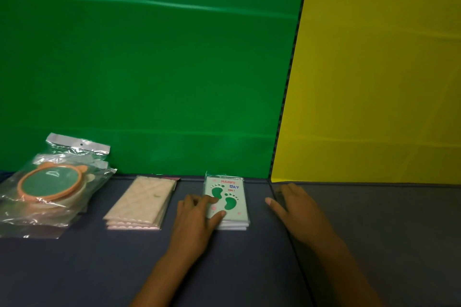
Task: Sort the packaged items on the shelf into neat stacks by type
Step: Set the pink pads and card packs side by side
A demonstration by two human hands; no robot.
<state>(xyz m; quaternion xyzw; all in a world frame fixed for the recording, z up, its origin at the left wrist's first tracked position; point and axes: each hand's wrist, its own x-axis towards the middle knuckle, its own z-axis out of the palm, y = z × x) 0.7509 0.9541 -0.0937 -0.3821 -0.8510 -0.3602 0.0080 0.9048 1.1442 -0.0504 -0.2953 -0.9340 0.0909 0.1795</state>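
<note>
Green backdrop [149,57] and yellow backdrop [374,70] stand behind the shelf [99,269], well beyond both hands

Far out past the left hand's outer side, the largest lot — clear bags of round orange-rimmed items [53,188], a loose and uneven heap with the bag tops splayed. Between that heap and the left hand, a stack of pale pink flat packets [142,203], fairly square but fanned a little at the near edge. Smallest pile: the footprint card packs [230,200], lying directly under the left hand's fingertips

Left hand [197,219] rests on the card packs, fingers fairly straight across the near-left part of the top pack, pressing or nudging rather than gripping. Right hand [296,209] lies flat on the shelf just beside the packs, fingers spread, holding nothing

Judged step: squaring up the card stack — sorting looks nearly done, three types already apart. Next move likely calls for the right hand to close on the stack's far side so both hands tap the edges flush; the bagged heap may want straightening after
</note>
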